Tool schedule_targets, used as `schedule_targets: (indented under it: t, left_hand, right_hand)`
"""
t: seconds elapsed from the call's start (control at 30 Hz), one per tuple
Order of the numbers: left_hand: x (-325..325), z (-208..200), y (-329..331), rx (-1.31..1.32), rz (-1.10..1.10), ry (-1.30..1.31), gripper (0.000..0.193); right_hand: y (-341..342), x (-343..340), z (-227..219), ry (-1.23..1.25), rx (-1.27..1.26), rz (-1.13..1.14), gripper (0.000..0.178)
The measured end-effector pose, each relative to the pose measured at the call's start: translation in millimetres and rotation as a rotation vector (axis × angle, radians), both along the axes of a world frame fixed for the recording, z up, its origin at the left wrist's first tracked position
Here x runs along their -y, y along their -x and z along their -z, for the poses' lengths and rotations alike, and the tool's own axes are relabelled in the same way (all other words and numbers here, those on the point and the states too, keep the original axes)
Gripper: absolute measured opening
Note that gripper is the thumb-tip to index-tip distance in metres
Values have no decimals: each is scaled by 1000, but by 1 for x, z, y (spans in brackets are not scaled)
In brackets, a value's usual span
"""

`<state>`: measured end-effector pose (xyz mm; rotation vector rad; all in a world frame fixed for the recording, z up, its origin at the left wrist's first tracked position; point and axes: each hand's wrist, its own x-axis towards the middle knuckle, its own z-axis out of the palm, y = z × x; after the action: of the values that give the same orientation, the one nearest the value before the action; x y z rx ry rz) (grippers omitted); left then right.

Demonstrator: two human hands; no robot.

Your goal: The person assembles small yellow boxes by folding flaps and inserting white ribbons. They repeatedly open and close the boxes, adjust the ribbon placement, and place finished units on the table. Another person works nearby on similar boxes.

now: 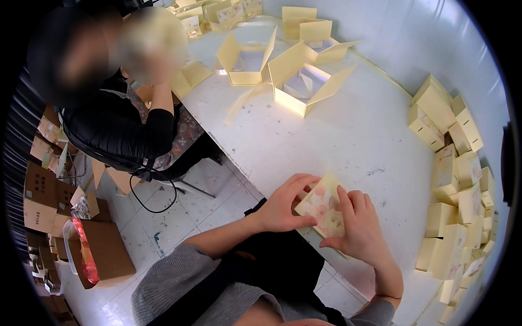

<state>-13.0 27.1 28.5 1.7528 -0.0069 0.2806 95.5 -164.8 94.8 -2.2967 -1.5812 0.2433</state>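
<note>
Between my two hands is a pale yellow box (324,208) with a pink floral print on its upper face, tilted near the front edge of the white table. My left hand (288,204) grips its left side, thumb lying along the near part of the printed face. On the right side my right hand (356,223) holds it, with fingers and thumb bent against the face and edge. The underside of the box is hidden, and so are some of my left fingertips.
Open pale yellow boxes (304,87) with raised flaps stand farther up the white table (348,141). Closed boxes (448,168) are piled along the right wall. A co-worker in a black sleeve (119,125) sits at the left. Brown cartons (109,247) stand on the tiled floor.
</note>
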Motion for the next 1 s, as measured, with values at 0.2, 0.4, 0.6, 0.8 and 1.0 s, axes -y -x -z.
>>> schedule_targets:
  t: [0.2, 0.4, 0.6, 0.8, 1.0]
  left_hand:
    - [-32, -5, -42, 200, 277, -157, 52]
    - [-38, 6, -20, 74, 303, 13, 57]
    - [-61, 8, 2, 360, 146, -617, 66]
    - [-67, 41, -1, 760, -183, -837, 50]
    - [-47, 15, -27, 35, -708, -65, 35]
  right_hand:
    - [-13, -1, -6, 18, -74, -175, 97]
    - [8, -1, -22, 16, 38, -133, 64]
    - [16, 14, 31, -428, 649, -238, 10]
    - [3, 14, 93, -424, 684, -205, 4]
    - [40, 11, 90, -316, 910, -127, 38]
